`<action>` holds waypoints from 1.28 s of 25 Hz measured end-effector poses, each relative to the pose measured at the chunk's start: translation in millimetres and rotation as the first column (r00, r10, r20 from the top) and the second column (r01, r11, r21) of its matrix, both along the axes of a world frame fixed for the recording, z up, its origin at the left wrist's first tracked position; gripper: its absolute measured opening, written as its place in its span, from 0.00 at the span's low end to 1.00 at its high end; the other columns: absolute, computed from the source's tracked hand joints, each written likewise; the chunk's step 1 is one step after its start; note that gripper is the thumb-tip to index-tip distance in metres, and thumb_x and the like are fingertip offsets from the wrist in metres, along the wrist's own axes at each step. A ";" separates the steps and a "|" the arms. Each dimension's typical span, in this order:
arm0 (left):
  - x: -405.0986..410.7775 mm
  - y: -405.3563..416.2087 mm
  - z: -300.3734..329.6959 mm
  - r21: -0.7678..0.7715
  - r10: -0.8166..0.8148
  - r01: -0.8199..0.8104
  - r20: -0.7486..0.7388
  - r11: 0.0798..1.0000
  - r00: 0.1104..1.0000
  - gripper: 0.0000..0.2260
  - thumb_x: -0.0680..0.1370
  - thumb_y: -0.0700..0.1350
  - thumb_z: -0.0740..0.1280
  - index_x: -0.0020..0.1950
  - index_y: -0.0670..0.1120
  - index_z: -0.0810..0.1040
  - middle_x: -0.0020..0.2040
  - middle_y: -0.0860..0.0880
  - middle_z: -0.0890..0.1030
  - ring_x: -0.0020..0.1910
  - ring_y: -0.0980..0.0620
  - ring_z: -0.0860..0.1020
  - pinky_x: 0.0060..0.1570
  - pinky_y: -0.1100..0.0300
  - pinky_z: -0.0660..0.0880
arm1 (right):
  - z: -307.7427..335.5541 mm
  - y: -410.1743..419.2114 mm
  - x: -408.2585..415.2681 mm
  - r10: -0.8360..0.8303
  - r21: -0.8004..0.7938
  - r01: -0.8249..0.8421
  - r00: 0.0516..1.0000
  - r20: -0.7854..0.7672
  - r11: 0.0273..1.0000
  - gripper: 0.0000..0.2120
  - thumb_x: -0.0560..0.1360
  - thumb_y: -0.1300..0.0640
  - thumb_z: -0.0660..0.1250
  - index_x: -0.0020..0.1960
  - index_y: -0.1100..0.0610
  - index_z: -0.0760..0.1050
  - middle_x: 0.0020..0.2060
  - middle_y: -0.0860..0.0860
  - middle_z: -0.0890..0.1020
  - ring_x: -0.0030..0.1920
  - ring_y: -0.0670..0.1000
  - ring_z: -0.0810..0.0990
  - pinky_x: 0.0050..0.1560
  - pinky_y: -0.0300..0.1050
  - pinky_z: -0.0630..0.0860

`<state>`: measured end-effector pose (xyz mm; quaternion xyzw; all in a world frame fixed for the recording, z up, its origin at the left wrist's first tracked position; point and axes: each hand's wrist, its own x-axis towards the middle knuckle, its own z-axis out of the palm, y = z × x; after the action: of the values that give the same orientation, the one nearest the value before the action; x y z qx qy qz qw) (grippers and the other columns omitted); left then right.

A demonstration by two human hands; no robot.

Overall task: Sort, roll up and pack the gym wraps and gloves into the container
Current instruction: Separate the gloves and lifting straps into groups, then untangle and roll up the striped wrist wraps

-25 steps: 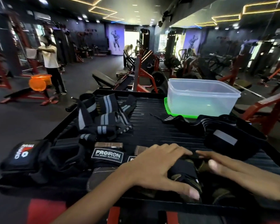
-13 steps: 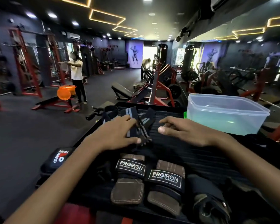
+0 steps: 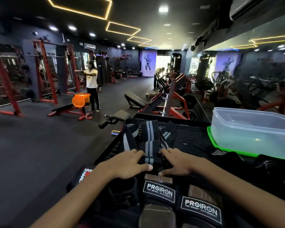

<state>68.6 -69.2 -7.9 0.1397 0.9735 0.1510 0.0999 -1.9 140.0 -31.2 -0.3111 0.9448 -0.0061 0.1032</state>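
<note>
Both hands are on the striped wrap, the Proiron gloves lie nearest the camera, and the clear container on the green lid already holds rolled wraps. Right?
Not quite. In the head view the container on the green lid holds nothing. Both hands, left and right, are on the striped wrap, and the Proiron gloves lie nearest the camera.

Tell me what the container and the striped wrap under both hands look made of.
Container: translucent, slightly frosted plastic, since the surface beneath shows through its walls. Striped wrap: black woven elastic fabric with grey stripes, probably; it looks matte and creased.
</note>
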 end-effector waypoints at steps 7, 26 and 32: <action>4.5 1.5 1.1 0.001 -0.011 0.011 0.013 1.000 1.000 0.27 0.79 0.64 0.57 0.71 0.49 0.65 0.62 0.48 0.72 0.63 0.49 0.71 0.64 0.53 0.67 | 14.1 -27.2 -28.0 -0.121 -0.439 0.179 0.980 0.157 0.881 0.40 0.69 0.26 0.61 0.74 0.45 0.59 0.70 0.53 0.70 0.69 0.53 0.69 0.69 0.52 0.67; -30.1 6.2 23.2 -0.252 -0.156 0.148 -0.010 0.956 0.988 0.34 0.77 0.66 0.59 0.76 0.49 0.57 0.70 0.46 0.65 0.69 0.42 0.66 0.66 0.45 0.68 | -1.2 82.5 -48.7 -0.580 -0.268 0.558 0.815 -0.002 0.785 0.07 0.73 0.49 0.69 0.48 0.49 0.73 0.53 0.57 0.79 0.56 0.58 0.77 0.53 0.43 0.71; -93.9 50.2 6.4 -0.349 -0.127 0.176 0.159 0.920 0.979 0.40 0.77 0.64 0.61 0.79 0.52 0.42 0.79 0.44 0.48 0.75 0.38 0.57 0.70 0.43 0.63 | -11.7 71.7 -31.7 -0.468 -0.095 0.465 0.884 -0.007 0.880 0.37 0.73 0.31 0.61 0.76 0.44 0.56 0.73 0.55 0.59 0.72 0.64 0.60 0.72 0.57 0.60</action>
<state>-25.3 -18.9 -1.5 0.1837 0.9619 -0.0296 0.2002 -33.6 211.6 -42.9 -0.0789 0.9920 -0.0689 0.0705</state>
